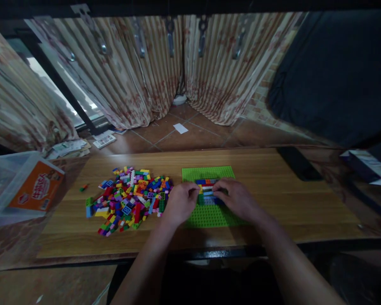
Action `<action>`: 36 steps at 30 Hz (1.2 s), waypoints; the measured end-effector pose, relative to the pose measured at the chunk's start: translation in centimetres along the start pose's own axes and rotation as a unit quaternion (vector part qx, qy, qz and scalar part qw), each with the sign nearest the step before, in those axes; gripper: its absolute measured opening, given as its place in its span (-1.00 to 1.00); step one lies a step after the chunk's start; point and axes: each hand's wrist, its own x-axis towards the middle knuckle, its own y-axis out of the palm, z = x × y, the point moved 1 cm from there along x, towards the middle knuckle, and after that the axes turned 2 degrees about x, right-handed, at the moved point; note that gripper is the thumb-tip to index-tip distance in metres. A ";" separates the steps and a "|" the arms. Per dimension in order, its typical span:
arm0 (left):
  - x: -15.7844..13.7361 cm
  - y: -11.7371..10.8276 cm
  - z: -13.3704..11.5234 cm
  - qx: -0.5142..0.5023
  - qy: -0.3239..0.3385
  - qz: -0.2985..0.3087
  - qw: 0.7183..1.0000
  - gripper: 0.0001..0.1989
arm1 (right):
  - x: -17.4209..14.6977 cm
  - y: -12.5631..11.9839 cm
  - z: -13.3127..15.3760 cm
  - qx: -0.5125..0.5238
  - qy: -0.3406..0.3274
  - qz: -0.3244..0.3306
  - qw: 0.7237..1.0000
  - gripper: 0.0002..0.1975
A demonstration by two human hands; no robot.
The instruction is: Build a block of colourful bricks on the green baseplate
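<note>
A green studded baseplate (206,218) lies on the wooden table, with a block of coloured toy bricks (208,202) built up on its middle. Red, white, yellow, blue and green bricks show between my hands. At the left edge of this build is my left hand (183,201), its thumb and fingers pinched together. Across from it, my right hand (233,195) reaches over the right side, fingertips closed against the bricks. Whatever either pinch holds is too small and too covered to name.
Left of the baseplate spreads a heap of loose toy bricks (130,201). Farther left stands a clear plastic bin (11,186) with an orange label. A black phone (300,164) lies at the table's back right, and a box (370,166) sits beyond it.
</note>
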 end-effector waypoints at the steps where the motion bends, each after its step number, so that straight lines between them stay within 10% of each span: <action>1: 0.1 0.2 -0.1 0.014 0.008 0.002 1.000 -0.77 | 0.0 0.1 -0.2 -0.002 -0.003 0.000 1.000 -0.93; 36: 0.5 1.3 -1.3 0.160 0.013 0.044 0.986 -0.75 | 0.0 0.4 -0.8 0.081 0.114 -0.039 0.989 -0.89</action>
